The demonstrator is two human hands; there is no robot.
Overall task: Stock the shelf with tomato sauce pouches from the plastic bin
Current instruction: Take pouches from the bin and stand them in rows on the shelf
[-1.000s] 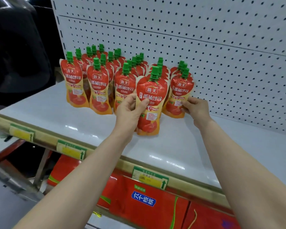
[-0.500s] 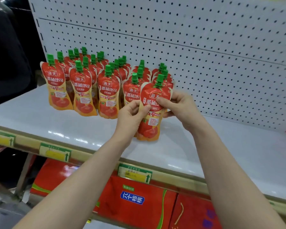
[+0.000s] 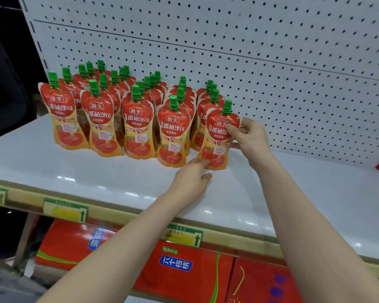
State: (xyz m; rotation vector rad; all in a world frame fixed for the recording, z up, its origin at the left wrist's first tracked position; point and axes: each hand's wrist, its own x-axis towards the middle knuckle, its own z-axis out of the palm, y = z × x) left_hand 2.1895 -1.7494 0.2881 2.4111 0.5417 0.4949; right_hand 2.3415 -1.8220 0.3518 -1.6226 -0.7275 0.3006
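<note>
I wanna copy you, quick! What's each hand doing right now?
Left hand: open, touching the base of the tomato sauce pouch.
Right hand: holding that pouch by its right edge.

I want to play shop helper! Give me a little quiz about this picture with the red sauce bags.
1. True or false: the right hand grips the rightmost front pouch by its upper part.
2. What colour are the pouch caps? A blue, B green, C yellow.
3. Fill the gap: the left hand touches that pouch at its ____ end.

Key: 1 true; 2 B; 3 bottom.
</note>
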